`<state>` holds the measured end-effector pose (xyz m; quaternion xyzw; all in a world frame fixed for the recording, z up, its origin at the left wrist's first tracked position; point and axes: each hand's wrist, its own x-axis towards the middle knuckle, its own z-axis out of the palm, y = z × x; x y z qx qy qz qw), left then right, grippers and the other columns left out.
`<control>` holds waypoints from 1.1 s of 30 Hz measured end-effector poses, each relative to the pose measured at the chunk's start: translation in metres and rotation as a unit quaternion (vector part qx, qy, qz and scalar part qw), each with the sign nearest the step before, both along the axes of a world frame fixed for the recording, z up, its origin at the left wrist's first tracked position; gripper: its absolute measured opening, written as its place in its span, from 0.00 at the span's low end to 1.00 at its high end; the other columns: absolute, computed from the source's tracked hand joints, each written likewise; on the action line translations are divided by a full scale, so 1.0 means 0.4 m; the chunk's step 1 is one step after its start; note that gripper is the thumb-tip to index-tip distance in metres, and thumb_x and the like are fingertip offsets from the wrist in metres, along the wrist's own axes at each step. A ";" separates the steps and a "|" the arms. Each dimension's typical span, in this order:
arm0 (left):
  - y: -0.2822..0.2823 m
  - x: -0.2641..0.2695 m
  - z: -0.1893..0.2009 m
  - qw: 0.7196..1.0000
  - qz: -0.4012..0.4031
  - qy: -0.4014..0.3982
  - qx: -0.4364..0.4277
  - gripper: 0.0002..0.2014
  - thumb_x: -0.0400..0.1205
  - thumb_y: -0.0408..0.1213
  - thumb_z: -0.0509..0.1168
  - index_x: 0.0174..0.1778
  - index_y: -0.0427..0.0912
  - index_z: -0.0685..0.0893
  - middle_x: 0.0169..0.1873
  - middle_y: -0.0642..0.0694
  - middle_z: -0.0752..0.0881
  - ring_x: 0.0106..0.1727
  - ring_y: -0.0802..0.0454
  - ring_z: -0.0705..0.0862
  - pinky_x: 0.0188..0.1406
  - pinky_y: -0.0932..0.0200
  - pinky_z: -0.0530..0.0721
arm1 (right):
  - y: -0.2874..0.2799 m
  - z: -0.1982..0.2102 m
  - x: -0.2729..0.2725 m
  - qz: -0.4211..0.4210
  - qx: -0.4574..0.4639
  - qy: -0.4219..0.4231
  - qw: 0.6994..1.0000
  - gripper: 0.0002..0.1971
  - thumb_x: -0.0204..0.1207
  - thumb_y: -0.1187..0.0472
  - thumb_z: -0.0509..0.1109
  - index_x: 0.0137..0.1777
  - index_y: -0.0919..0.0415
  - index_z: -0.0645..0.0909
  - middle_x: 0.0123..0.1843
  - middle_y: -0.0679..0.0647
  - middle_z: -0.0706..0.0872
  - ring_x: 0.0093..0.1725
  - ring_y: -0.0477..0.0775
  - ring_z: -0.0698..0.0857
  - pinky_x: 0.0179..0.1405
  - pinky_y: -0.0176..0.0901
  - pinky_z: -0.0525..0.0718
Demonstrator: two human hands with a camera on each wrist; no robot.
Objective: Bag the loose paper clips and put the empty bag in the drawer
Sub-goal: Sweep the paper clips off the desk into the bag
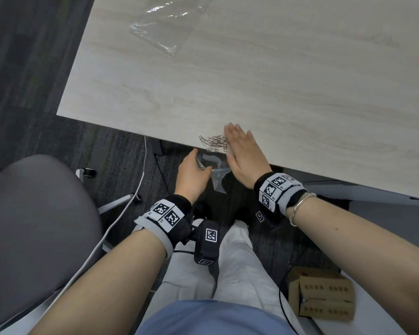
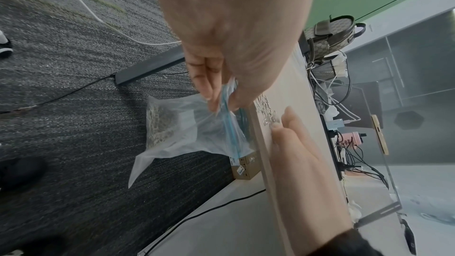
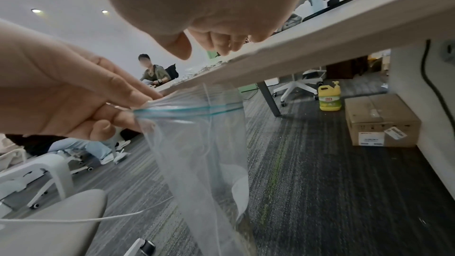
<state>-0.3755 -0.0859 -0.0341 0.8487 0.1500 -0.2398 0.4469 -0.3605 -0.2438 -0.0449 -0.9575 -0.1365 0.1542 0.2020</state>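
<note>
Head view first: the right hand [image 1: 243, 155] lies flat on the pale wood surface [image 1: 276, 81] at its near edge, fingers straight and together, its side against a small heap of loose paper clips [image 1: 213, 142]. Just below that edge the left hand [image 1: 192, 174] holds a clear zip bag [image 1: 215, 171] with its mouth under the clips. A second clear bag [image 1: 165, 27] lies flat at the far left of the surface, well apart from both hands. A grey chair [image 1: 34, 226] stands to the left, and a cardboard box [image 1: 324, 293] sits on the floor to the right.

Left wrist view shows what the head camera cannot — the left hand's fingers [image 2: 209, 83] and thumb pinch the bag's blue zip strip [image 2: 230, 124], and a mass of clips [image 2: 160, 126] already sits in the bag's lower part. The right hand's fingertips [image 2: 290, 122] touch the clips on the surface.

Right wrist view looks from below the edge: the bag hangs open from the left hand's pinch, close against the surface edge [image 3: 295, 54]. A yellow bottle [image 3: 330, 97] and a taped carton [image 3: 381, 120] stand on the carpet — seen here only.
</note>
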 end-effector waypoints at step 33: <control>0.001 -0.009 0.012 0.999 0.031 0.004 -0.008 0.25 0.79 0.29 0.65 0.73 0.34 0.69 0.63 0.40 0.82 0.56 0.54 0.81 0.52 0.65 0.74 | 0.054 0.025 -0.105 0.072 0.078 0.049 0.993 0.31 0.80 0.63 0.55 0.82 0.64 0.49 0.83 0.60 0.56 0.83 0.52 0.52 0.80 0.38 0.39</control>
